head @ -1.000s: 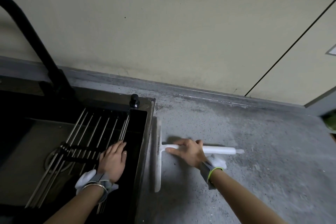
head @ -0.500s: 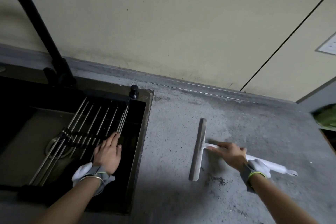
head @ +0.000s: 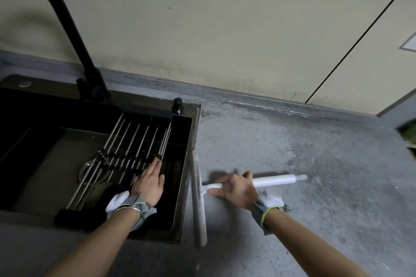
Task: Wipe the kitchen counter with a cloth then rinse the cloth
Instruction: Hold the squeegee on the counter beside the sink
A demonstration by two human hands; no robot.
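Two hands are at work, and only my right hand (head: 236, 190) holds a tool: its fingers curl round the neck of a white squeegee (head: 199, 198), forefinger laid forward along the stem toward the blade. That blade lies just left of my knuckles, its long axis running front to back, parallel to the sink (head: 188, 164) edge and just beside it; the handle points the other way, out to my right across the counter (head: 315, 175). So the sink lip is right where the blade stands, and I judge any further push leftward would carry whatever it has gathered over that lip.

My left hand (head: 149, 183) lies spread and flat, fingers straight, on the metal rods of the drying rack (head: 126, 146) over the basin, pinching nothing. It is the nearer hand to the black faucet (head: 67, 29).

No cloth shows plainly; a dark shape under the left wrist is too dim to name. The squeegee looks pale, blade edge greyed, and the counter is grey, mottled and streaked.
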